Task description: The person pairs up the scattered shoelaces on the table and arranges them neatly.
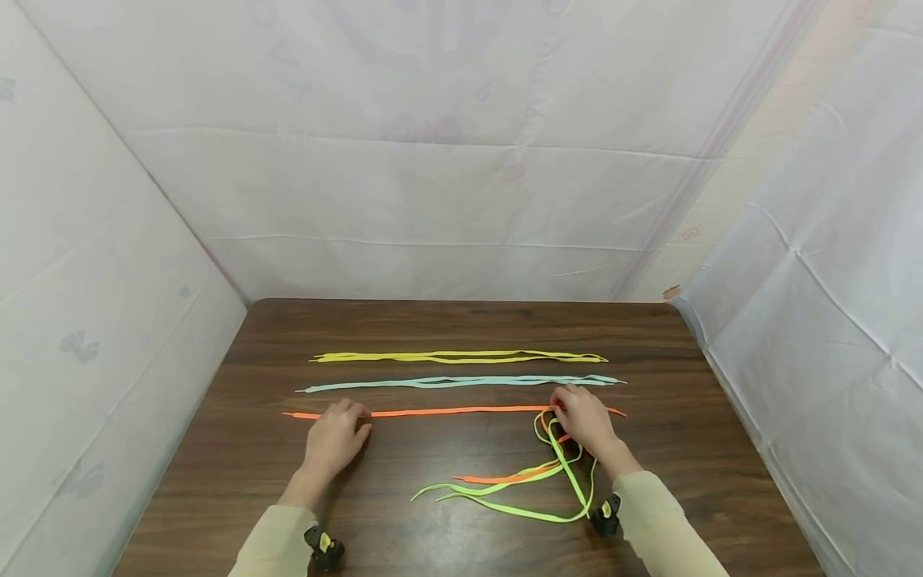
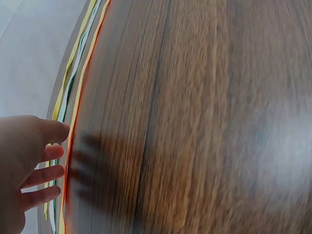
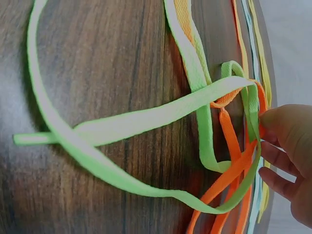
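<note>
A single orange shoelace (image 1: pixel 461 409) lies stretched straight across the table. Near its left end, my left hand (image 1: pixel 335 439) is over the lace, fingers apart and loosely bent around nothing; the left wrist view shows its fingertips right beside the lace. My right hand (image 1: pixel 587 421) is near the lace's right end, thumb and forefinger pinching a loop of another orange shoelace (image 3: pixel 263 100). That loop belongs to a loose tangle with lime-green shoelaces (image 3: pixel 146 117), which trails toward the front and left. The hand hides part of the straight lace.
Beyond the orange lace, light-blue shoelaces (image 1: pixel 461 381) lie in a row parallel to it, with yellow shoelaces (image 1: pixel 461 355) farther back. The brown wooden table (image 1: pixel 324 324) is bordered by white sheeting (image 1: pixel 447 192) at the back and sides.
</note>
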{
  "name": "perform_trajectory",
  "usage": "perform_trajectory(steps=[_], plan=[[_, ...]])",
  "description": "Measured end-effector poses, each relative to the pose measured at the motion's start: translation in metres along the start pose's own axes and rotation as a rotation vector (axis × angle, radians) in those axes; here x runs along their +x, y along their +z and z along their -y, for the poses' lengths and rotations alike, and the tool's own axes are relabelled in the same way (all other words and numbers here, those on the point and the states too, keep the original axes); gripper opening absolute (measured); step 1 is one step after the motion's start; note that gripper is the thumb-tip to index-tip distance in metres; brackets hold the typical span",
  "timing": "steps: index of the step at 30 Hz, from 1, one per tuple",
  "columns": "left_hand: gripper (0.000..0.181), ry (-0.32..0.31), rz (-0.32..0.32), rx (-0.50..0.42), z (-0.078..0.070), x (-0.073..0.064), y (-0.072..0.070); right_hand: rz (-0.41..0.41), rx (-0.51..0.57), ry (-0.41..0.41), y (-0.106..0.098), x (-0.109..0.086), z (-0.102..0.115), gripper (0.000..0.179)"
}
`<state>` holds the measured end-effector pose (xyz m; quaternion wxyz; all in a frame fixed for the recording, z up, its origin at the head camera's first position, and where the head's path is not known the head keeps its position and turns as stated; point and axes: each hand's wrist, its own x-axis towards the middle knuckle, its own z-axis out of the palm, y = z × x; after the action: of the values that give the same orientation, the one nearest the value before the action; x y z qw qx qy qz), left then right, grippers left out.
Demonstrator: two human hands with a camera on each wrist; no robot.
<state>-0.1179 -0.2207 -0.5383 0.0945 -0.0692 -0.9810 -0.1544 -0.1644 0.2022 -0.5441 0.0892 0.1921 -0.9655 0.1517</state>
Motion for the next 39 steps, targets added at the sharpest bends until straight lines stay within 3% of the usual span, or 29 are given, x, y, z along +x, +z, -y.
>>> perform_trajectory(steps=[9,19,31,39], plan=[[0.014,0.067,-0.033,-0.015,-0.019,0.003,0.005,0.001,0.063,0.01,-0.018,-0.003,0.004,0.009],[0.014,0.158,-0.038,-0.042,-0.049,0.008,0.015,-0.042,0.089,0.011,-0.041,-0.006,0.012,0.011],[0.01,0.285,0.014,-0.108,-0.1,0.011,0.033,-0.168,0.13,-0.084,-0.061,-0.012,0.022,0.014],[0.015,0.408,0.076,-0.15,-0.14,0.011,0.041,-0.184,0.145,-0.088,-0.067,-0.012,0.026,0.013]])
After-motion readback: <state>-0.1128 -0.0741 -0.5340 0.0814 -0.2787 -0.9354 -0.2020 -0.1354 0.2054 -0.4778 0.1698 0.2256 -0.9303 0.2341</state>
